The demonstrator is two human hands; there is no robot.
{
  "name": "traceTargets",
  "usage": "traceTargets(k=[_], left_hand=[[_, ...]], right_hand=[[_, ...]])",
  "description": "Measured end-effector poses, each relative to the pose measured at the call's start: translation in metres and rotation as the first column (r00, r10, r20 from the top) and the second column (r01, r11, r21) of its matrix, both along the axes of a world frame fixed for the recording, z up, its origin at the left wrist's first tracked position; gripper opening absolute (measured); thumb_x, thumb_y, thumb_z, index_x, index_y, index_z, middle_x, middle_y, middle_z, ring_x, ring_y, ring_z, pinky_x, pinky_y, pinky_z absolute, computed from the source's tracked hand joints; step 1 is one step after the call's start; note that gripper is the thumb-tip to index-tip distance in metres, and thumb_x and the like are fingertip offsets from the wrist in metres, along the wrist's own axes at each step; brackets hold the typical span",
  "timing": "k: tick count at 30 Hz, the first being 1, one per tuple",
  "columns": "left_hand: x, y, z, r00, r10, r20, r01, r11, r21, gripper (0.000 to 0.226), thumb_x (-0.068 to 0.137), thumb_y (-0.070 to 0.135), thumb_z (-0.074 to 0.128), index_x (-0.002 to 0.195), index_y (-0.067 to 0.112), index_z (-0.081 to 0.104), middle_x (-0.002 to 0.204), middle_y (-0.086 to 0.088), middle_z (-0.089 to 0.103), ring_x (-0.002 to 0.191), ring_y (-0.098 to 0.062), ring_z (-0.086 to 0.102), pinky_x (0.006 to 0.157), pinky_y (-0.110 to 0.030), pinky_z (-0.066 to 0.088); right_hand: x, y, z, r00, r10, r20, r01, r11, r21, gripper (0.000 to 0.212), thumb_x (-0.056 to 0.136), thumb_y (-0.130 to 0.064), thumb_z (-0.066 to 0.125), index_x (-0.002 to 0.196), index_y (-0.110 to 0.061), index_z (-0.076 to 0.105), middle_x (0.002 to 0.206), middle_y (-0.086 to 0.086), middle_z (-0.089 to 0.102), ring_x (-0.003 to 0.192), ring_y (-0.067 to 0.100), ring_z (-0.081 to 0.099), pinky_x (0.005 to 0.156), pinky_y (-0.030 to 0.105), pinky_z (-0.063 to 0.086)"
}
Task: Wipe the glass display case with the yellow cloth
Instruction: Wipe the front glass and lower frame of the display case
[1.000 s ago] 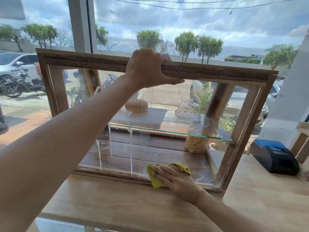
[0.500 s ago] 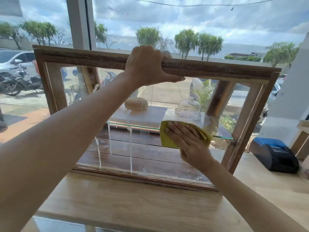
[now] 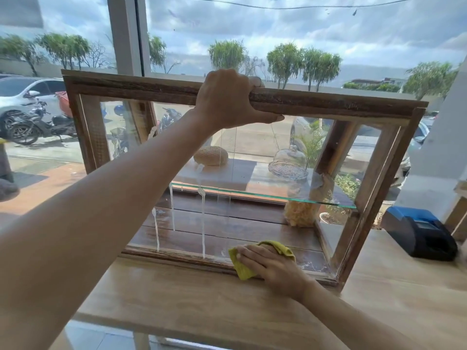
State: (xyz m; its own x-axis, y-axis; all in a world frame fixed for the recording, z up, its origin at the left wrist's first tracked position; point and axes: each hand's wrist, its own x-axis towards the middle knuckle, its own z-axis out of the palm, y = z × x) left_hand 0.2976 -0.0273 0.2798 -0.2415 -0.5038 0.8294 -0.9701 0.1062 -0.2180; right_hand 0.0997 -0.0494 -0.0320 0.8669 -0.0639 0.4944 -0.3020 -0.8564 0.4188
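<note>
A glass display case (image 3: 328, 104) with a rough wooden frame stands on a light wooden counter (image 3: 202, 299). My left hand (image 3: 230, 99) grips the top rail of its frame, thumb under the front edge. My right hand (image 3: 273, 267) presses the yellow cloth (image 3: 242, 270) flat against the front glass at its bottom edge, right of centre. White streaks of cleaner (image 3: 203, 223) run down the glass to the left of the cloth. The cloth is mostly covered by my fingers.
Inside the case a bread loaf (image 3: 211, 155) and a glass dome (image 3: 289, 161) sit on a glass shelf; a jar (image 3: 300, 215) stands below. A black and blue card machine (image 3: 419, 236) sits on the counter to the right. A window is behind.
My right hand went from the bottom of the glass up to the shelf height and back down to the bottom edge with the cloth. My left hand stayed on the top rail.
</note>
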Motion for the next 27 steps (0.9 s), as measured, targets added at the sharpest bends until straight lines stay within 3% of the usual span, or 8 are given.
traceTargets(k=[2, 4, 8, 12, 15, 19, 22, 27], left_hand=[[0.0, 0.001, 0.0, 1.0, -0.002, -0.005, 0.002, 1.0, 0.011, 0.086, 0.057, 0.094, 0.031, 0.095, 0.028, 0.07, 0.064, 0.005, 0.068, 0.066, -0.015, 0.064, 0.068, -0.025, 0.045], [0.0, 0.001, 0.0, 1.0, -0.002, -0.007, 0.003, 1.0, 0.016, 0.086, 0.057, 0.094, 0.031, 0.095, 0.028, 0.07, 0.065, 0.005, 0.068, 0.066, -0.015, 0.064, 0.07, -0.026, 0.048], [0.0, 0.005, 0.002, 1.0, 0.003, 0.023, -0.004, 0.999, 0.034, 0.086, 0.057, 0.093, 0.032, 0.099, 0.028, 0.07, 0.063, 0.004, 0.067, 0.064, -0.014, 0.063, 0.066, -0.024, 0.045], [-0.001, 0.006, 0.004, 0.999, 0.016, 0.042, -0.019, 0.998, 0.062, 0.087, 0.056, 0.092, 0.033, 0.106, 0.03, 0.069, 0.059, 0.003, 0.064, 0.058, -0.013, 0.055, 0.062, -0.022, 0.038], [-0.001, 0.005, 0.005, 0.999, 0.023, 0.039, -0.025, 0.998, 0.064, 0.092, 0.054, 0.094, 0.031, 0.108, 0.029, 0.068, 0.059, 0.0, 0.064, 0.059, -0.016, 0.058, 0.062, -0.025, 0.043], [-0.001, 0.005, 0.006, 0.998, 0.039, 0.047, -0.042, 0.997, 0.06, 0.098, 0.052, 0.098, 0.021, 0.099, 0.027, 0.071, 0.057, 0.002, 0.064, 0.056, -0.014, 0.059, 0.06, -0.023, 0.04], [-0.001, 0.005, 0.005, 0.999, 0.021, 0.045, -0.024, 0.997, 0.073, 0.088, 0.057, 0.094, 0.031, 0.101, 0.029, 0.07, 0.053, 0.006, 0.056, 0.054, -0.012, 0.053, 0.06, -0.021, 0.036], [-0.001, 0.004, 0.005, 0.999, 0.012, 0.035, -0.015, 0.998, 0.063, 0.085, 0.059, 0.092, 0.035, 0.103, 0.028, 0.07, 0.06, 0.005, 0.061, 0.057, -0.011, 0.053, 0.061, -0.022, 0.036]], right_hand=[[0.01, 0.01, 0.024, 0.985, 0.043, 0.166, -0.051, 0.998, 0.048, 0.041, 0.098, 0.002, 0.031, 0.134, -0.011, 0.046, 0.141, 0.005, 0.05, 0.128, 0.018, 0.047, 0.097, 0.036, 0.048], [0.022, 0.017, 0.061, 0.936, 0.077, 0.344, -0.098, 0.994, 0.042, 0.058, 0.08, 0.019, 0.044, 0.133, -0.006, 0.05, 0.14, 0.009, 0.051, 0.127, 0.021, 0.049, 0.104, 0.036, 0.043], [0.041, 0.009, 0.135, 0.855, 0.076, 0.514, -0.033, 0.995, -0.093, 0.058, 0.076, 0.024, 0.049, 0.128, 0.0, 0.057, 0.137, 0.015, 0.053, 0.129, 0.025, 0.05, 0.107, 0.038, 0.04], [0.055, -0.002, 0.169, 0.883, 0.016, 0.469, 0.073, 0.983, -0.171, 0.055, 0.081, 0.018, 0.047, 0.133, -0.003, 0.054, 0.142, 0.012, 0.049, 0.133, 0.024, 0.045, 0.106, 0.038, 0.037], [0.064, -0.003, 0.169, 0.919, -0.049, 0.39, 0.136, 0.971, -0.197, 0.06, 0.08, 0.008, 0.048, 0.139, -0.005, 0.047, 0.148, 0.009, 0.042, 0.139, 0.021, 0.036, 0.116, 0.036, 0.026], [0.066, -0.004, 0.153, 0.945, -0.083, 0.315, 0.153, 0.967, -0.204, 0.061, 0.08, 0.001, 0.051, 0.141, -0.004, 0.043, 0.15, 0.009, 0.038, 0.142, 0.021, 0.03, 0.12, 0.037, 0.018], [0.063, -0.005, 0.132, 0.963, -0.085, 0.257, 0.141, 0.968, -0.206, 0.061, 0.082, 0.001, 0.048, 0.142, -0.005, 0.041, 0.151, 0.009, 0.036, 0.142, 0.02, 0.028, 0.12, 0.037, 0.017], [0.06, -0.005, 0.079, 0.987, -0.109, 0.116, 0.132, 0.968, -0.214, 0.068, 0.076, 0.003, 0.045, 0.143, -0.008, 0.041, 0.151, 0.006, 0.036, 0.142, 0.018, 0.029, 0.12, 0.035, 0.017]])
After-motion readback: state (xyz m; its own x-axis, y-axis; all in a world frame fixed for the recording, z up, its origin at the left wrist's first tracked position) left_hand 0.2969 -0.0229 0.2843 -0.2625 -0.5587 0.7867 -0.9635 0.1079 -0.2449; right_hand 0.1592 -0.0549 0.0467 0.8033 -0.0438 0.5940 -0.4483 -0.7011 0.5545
